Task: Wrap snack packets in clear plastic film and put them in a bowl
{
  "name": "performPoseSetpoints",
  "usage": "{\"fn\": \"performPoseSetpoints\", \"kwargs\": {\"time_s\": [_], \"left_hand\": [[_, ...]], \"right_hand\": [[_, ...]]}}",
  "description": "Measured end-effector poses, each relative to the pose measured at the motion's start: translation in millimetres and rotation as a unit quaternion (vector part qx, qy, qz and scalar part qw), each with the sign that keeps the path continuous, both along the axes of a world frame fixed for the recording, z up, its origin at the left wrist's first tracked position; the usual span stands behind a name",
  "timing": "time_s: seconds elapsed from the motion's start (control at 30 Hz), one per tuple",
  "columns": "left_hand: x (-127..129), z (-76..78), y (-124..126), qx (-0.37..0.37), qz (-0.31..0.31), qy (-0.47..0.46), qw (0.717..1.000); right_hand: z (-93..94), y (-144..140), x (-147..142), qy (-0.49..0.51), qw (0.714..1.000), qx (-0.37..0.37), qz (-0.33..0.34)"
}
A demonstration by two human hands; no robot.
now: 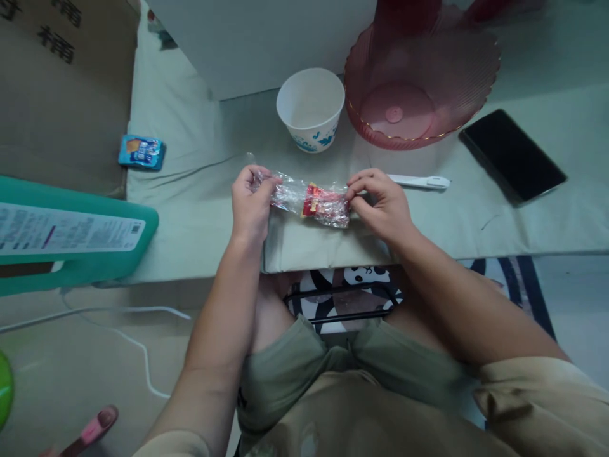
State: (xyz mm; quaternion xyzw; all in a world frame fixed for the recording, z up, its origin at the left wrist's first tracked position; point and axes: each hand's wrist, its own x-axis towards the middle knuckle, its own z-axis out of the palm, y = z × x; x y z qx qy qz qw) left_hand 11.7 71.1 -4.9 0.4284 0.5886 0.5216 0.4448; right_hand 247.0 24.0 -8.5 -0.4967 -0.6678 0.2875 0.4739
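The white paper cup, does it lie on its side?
No, the white paper cup stands upright with its mouth open upward beside the pink bowl.

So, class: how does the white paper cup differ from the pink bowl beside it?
The cup is opaque white with blue prints; the bowl is translucent pink and ribbed. The cup is narrow with a plain rim; the bowl is much wider with a scalloped rim. Both sit open-side up and look empty, behind the wrapper that the left hand and right hand hold.

At frame centre, a clear wrapper (311, 202) with red print; above it a white cup (311, 108) with blue marks; upper right, a translucent pink ribbed bowl (423, 79); right, a black phone (512, 155).
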Motion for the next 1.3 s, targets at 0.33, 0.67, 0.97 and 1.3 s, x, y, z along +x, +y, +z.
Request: {"fn": "performPoseSetpoints", "kwargs": {"time_s": [0.33, 0.67, 0.97, 1.3], "left_hand": [[26, 11.2, -9, -0.016, -0.1, 0.001, 0.995], [14, 7.0, -3, -0.012, -0.077, 0.063, 0.995], [-33, -16.4, 13, 0.031, 0.014, 0.151, 0.988], [-14, 11.5, -11, 0.213, -0.077, 0.381, 0.897]], "right_hand": [[4.1, -6, -7, -0.145, 0.985, 0.087, 0.046], [4.8, -5, 4, -0.143, 0.987, 0.064, -0.021], [4.8, 0, 51, -0.125, 0.973, 0.029, -0.189], [14.8, -7, 17, -0.196, 0.972, 0.092, -0.086]]}}
